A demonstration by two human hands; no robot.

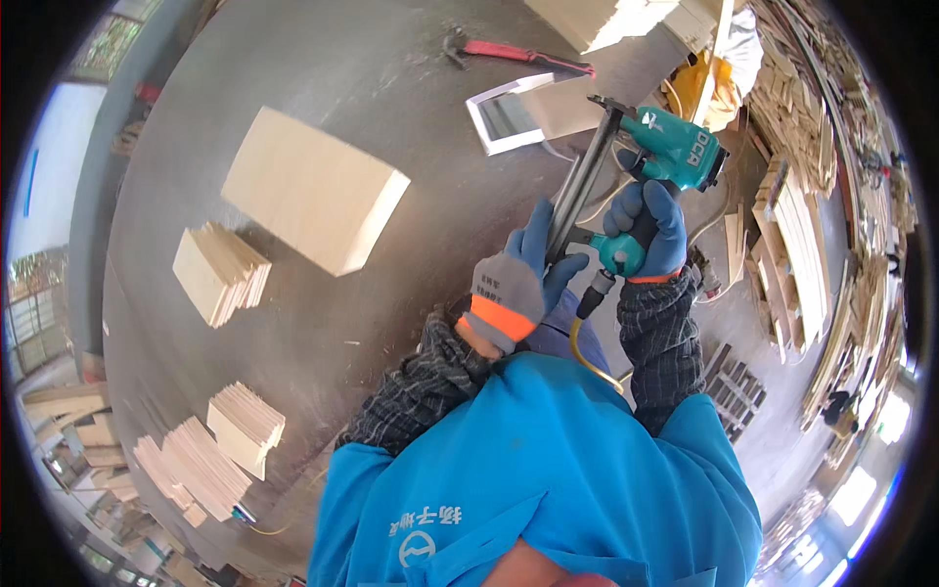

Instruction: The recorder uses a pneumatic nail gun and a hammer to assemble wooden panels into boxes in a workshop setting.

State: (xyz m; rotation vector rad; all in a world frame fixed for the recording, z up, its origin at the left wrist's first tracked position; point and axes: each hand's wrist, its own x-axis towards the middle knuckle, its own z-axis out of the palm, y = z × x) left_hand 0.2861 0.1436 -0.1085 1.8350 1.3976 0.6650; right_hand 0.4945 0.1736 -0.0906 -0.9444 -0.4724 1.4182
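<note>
A teal and black pneumatic nail gun (673, 149) is held up in front of my body, its long metal magazine slanting down toward me. My right hand (652, 227), in a blue-grey glove, is closed round the gun's handle. My left hand (518, 279), gloved in grey and blue with an orange cuff, grips the lower end of the magazine between thumb and fingers. A yellow air hose (584, 354) runs from the coupling under the handle down toward my lap. Beyond the magazine, an open white carton (504, 115) lies on the grey table (391, 59).
A hammer (518, 54) with a red handle lies at the table's far side. A pale wooden block-like box (313, 186) and several stacks of thin boards (223, 272) sit to the left. Timber piles (792, 245) and a slatted pallet (736, 391) are on the floor at right.
</note>
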